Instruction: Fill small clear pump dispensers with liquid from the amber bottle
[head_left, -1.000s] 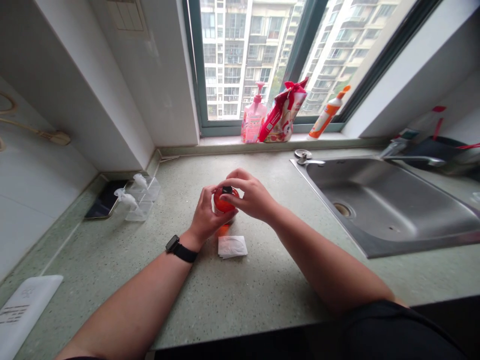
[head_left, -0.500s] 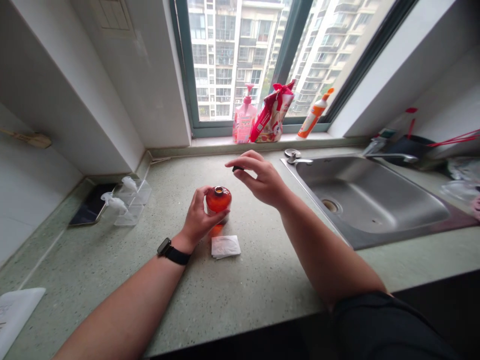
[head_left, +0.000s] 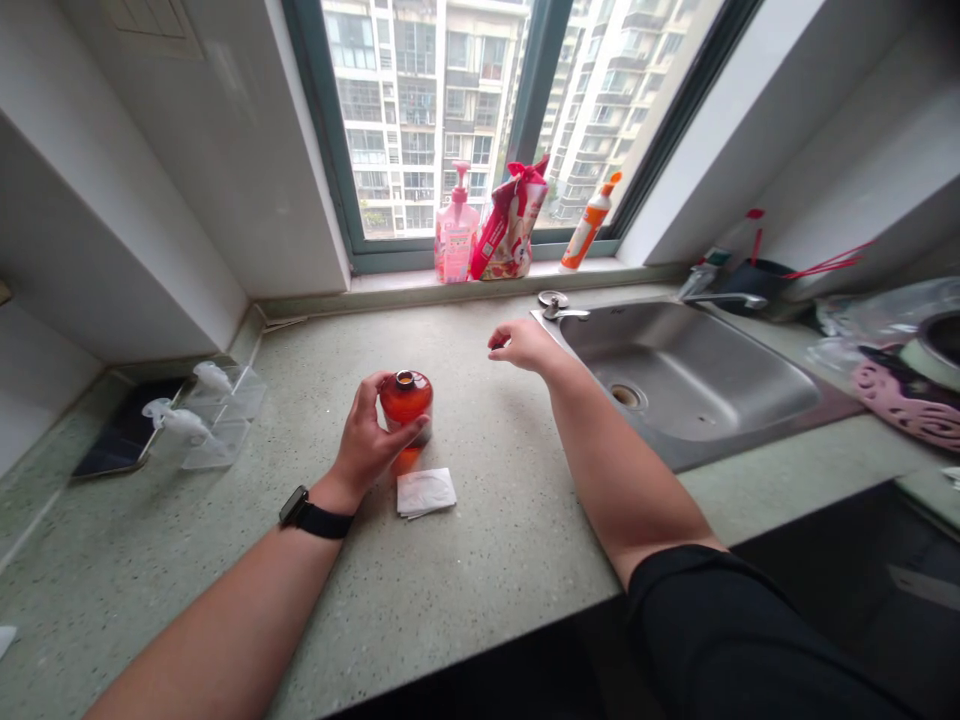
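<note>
An amber-red bottle [head_left: 406,400] stands upright on the speckled green counter, its round mouth uncovered. My left hand [head_left: 369,430], with a black watch at the wrist, is wrapped around the bottle's side. Just in front of the bottle lies a folded white tissue [head_left: 426,492]. To the right, low over the counter and short of the sink, my right hand [head_left: 525,346] pinches a small black cap [head_left: 498,347], mostly hidden by the fingers.
A steel sink [head_left: 720,380] is set into the counter at right. Two clear spray bottles [head_left: 217,440] lie at left beside a dark flat panel [head_left: 124,430]. On the windowsill stand a pink pump bottle [head_left: 456,240], a red bag [head_left: 514,225] and an orange-white bottle [head_left: 587,230].
My right hand has moved right and lower with the black cap, away from the bottle. My left hand still holds the bottle in place. The view has turned to the right.
</note>
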